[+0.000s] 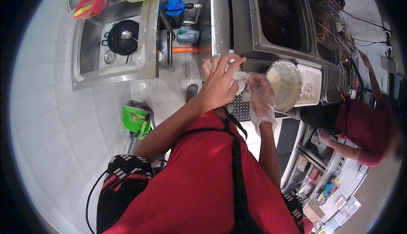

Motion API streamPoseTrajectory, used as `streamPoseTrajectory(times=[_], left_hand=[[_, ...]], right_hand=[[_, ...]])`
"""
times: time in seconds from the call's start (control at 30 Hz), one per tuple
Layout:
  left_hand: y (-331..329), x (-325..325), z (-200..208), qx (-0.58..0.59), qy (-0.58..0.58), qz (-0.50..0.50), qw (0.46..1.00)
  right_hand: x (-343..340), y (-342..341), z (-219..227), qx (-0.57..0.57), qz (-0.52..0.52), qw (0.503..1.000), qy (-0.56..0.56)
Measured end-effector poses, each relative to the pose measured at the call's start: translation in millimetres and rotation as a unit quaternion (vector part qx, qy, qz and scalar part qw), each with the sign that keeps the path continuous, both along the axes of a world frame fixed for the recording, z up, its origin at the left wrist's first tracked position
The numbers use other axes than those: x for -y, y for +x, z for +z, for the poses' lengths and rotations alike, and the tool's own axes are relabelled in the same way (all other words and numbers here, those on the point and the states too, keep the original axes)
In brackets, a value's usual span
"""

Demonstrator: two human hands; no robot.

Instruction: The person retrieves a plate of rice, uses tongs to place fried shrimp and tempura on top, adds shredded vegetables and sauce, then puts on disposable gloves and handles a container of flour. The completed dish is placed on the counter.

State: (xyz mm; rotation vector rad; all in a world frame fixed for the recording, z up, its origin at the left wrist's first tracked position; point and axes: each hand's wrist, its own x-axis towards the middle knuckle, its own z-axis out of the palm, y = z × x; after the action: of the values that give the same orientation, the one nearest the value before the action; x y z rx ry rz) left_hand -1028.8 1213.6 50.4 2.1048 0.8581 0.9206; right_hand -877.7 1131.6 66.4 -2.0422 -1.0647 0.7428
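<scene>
My left hand (pixel 218 83) is bare, with its fingers spread apart, in front of the steel counter edge. Beside it, my right hand (pixel 260 96) wears a clear, loose plastic glove and has its fingers curled in. Between the two hands is a crumpled, whitish see-through piece of plastic, seemingly a thin disposable glove (pixel 240 80), gripped by my right fingers and close to my left thumb. Just right of my gloved hand stands a round bowl (pixel 292 95) with a pale, cream-coloured mix. A white rectangular tray (pixel 313 74) with pale residue lies beyond it.
Deep fryers (pixel 284 18) with dark oil and wire baskets stand ahead right. At left, a steel sink (pixel 146 60) holds a black pan (pixel 121 43). A green dustpan (pixel 135 119) is on the left. A co-worker in a red shirt (pixel 360 124) works at right, one hand gloved.
</scene>
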Motion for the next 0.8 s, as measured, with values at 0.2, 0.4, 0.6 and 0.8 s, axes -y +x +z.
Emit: streamPoseTrajectory(times=[0.2, 0.4, 0.6, 0.8], left_hand=[[11, -20, -30, 0.027, -0.12, -0.134, 0.983], [8, -12, -20, 0.137, -0.122, -0.149, 0.972], [22, 12, 44, 0.155, -0.021, -0.182, 0.971], [92, 30, 72, 0.062, -0.043, -0.176, 0.982]], right_hand=[[0, 3, -7, 0.016, 0.025, 1.0, -0.007], [3, -9, 13, 0.097, 0.072, 0.991, 0.05], [31, 11, 78, 0.254, 0.136, 0.95, 0.117], [43, 66, 101, 0.184, 0.029, 0.98, -0.075]])
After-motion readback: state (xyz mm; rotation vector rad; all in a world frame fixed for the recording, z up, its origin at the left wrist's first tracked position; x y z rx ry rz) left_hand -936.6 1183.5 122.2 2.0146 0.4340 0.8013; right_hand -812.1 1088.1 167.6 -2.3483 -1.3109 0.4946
